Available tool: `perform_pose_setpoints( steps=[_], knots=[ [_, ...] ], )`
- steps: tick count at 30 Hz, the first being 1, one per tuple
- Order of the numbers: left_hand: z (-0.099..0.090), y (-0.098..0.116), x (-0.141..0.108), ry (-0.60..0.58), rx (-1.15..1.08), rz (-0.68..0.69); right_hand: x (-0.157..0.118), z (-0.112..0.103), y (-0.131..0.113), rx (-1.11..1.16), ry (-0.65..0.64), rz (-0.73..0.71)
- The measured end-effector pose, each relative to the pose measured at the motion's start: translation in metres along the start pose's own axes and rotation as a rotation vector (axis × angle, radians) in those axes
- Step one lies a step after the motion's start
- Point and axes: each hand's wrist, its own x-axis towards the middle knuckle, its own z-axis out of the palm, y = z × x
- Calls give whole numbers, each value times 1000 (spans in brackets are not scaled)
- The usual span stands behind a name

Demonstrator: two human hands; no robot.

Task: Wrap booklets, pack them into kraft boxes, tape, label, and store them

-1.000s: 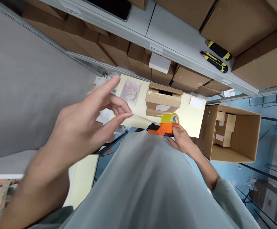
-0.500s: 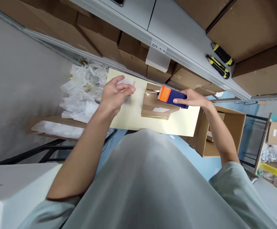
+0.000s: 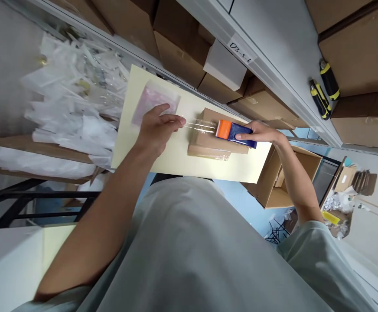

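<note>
My right hand (image 3: 261, 132) is wrapped round a blue and orange tape dispenser (image 3: 235, 133), held above a small cardboard box (image 3: 213, 145). A strip of clear tape (image 3: 200, 126) runs left from the dispenser's orange end. My left hand (image 3: 158, 130) pinches the free end of that strip between thumb and fingers. Beneath them is a pale yellow board (image 3: 176, 162), where the box lies with clear tape along its near edge. A flat pinkish clear plastic bag (image 3: 154, 102) rests on the board just beyond my left hand.
To the left lies a heap of white and clear plastic bags (image 3: 75, 99). Cardboard boxes (image 3: 179, 56) line the space under a grey shelf (image 3: 273, 52) that holds two yellow and black utility knives (image 3: 320, 99). An open carton (image 3: 280, 190) stands below the board's right end.
Clear tape now stretches between my left hand and the dispenser. The view has shifted, showing the pinkish bag on the board more fully. The dispenser stays in my right hand.
</note>
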Motion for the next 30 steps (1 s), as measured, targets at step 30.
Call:
perform_pose_setpoints(
  steps=[30],
  knots=[
    [19,-100,33,-37,74,-124,1,45,-2,97,9,113]
  ],
)
